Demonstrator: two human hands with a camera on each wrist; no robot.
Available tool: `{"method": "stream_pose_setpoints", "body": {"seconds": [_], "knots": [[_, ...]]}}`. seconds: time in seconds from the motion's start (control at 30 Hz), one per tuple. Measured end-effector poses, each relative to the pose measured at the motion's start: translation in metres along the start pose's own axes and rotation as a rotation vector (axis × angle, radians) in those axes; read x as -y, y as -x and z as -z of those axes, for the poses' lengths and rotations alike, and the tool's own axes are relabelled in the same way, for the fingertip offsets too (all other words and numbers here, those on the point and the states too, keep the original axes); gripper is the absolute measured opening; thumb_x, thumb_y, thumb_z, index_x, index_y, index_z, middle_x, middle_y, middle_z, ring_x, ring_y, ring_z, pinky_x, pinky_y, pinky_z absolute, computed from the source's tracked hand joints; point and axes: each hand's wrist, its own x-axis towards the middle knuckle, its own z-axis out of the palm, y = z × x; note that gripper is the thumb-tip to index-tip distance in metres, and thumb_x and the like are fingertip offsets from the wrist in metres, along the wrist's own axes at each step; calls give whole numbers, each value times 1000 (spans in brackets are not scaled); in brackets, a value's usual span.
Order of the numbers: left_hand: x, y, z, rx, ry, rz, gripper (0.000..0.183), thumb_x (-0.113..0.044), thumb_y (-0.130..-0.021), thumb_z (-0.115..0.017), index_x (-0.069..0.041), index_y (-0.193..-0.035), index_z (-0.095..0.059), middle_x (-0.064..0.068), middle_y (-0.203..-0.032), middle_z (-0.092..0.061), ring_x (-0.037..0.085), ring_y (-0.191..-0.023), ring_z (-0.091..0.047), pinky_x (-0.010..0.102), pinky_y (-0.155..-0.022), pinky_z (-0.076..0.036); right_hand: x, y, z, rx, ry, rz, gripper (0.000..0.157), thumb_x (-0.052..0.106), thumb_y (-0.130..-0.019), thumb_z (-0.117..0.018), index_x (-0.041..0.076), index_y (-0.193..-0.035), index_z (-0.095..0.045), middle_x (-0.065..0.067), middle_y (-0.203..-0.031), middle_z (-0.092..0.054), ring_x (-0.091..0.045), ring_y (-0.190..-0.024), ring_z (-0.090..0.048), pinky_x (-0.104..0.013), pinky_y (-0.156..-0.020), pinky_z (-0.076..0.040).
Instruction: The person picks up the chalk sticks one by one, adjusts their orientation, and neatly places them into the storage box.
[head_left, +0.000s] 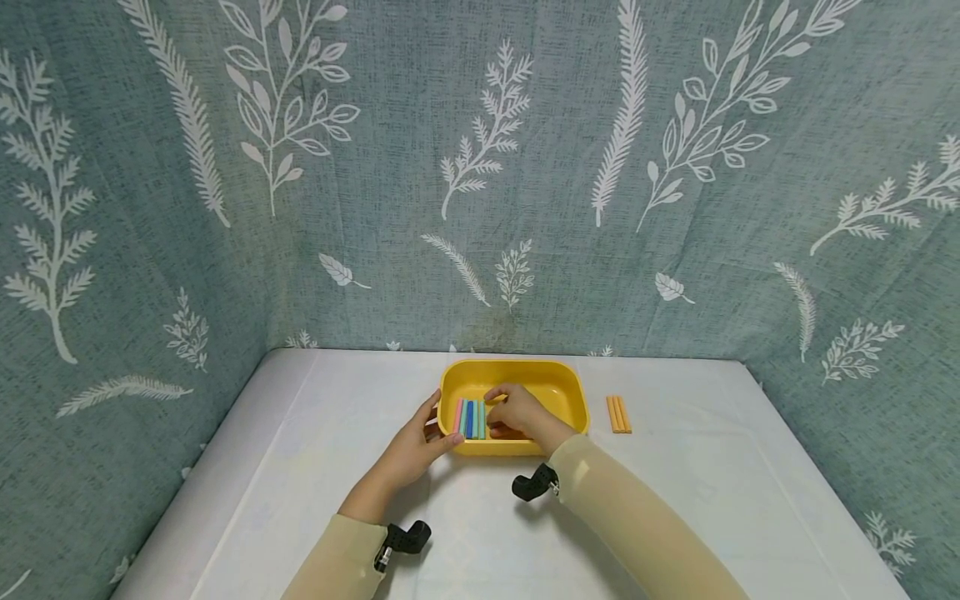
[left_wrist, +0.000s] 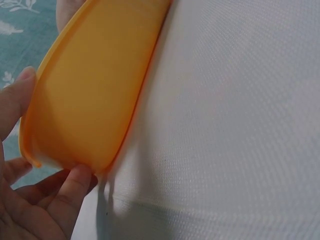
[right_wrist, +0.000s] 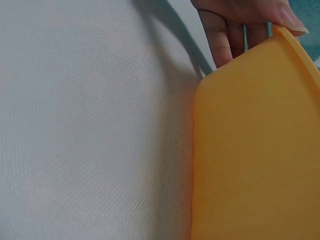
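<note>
A yellow tray (head_left: 566, 447) stands on the white table, with several thin coloured sticks (head_left: 470, 419), pink, green and blue, side by side in its left part. My left hand (head_left: 411, 454) grips the tray's left end, its thumb over the near rim and its fingers against the outer wall. The same hold shows in the left wrist view, the hand (left_wrist: 45, 200) at the tray's corner. Inside the tray, my right hand (head_left: 521, 414) has bent fingers right beside the row of sticks; I cannot tell whether it holds one. The right wrist view hides it behind the tray wall (right_wrist: 255, 145).
Several orange sticks (head_left: 618, 414) lie together on the table to the right of the tray. Behind the table's far edge hangs a grey-green curtain (head_left: 405, 167) with white leaf patterns. White cloth (head_left: 675, 517) covers the table.
</note>
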Motion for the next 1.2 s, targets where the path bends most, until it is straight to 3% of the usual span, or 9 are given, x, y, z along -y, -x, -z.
{"method": "stream_pose_setpoints", "body": {"seconds": [0.23,0.67,1.0,1.2], "knots": [[1,0,0,1,1,-1,90,-28,-94,-72,-15,-162,-15,19,-155,-38,36,-134,-49,46,-105,-47,-1,-2,0,6,6,12,36,0,-88,-72,6,-122,-62,-14,-90,-62,-17,-60,-63,-26,-61,-60],[2,-2,-2,-7,-7,-2,91,-28,-94,-73,-12,-162,-15,19,-154,-39,36,-133,-51,45,-105,-47,-1,-4,8,26,-110,28,36,-4,-91,-67,2,-126,-60,-15,-89,-64,-18,-60,-63,-29,-60,-60],[0,-1,-1,-9,8,5,91,-27,-94,-73,-13,-162,-15,19,-155,-38,35,-133,-50,45,-107,-45,3,9,22,20,-111,53,26,4,-95,-64,1,-121,-62,-17,-96,-62,-22,-68,-65,-35,-69,-62],[2,-3,-1,-12,-2,5,91,-28,-93,-74,-14,-162,-16,18,-154,-39,35,-133,-51,45,-107,-45,6,18,35,5,-115,113,26,3,-96,-64,-4,-121,-63,-19,-101,-62,-25,-74,-65,-37,-71,-62]]}}
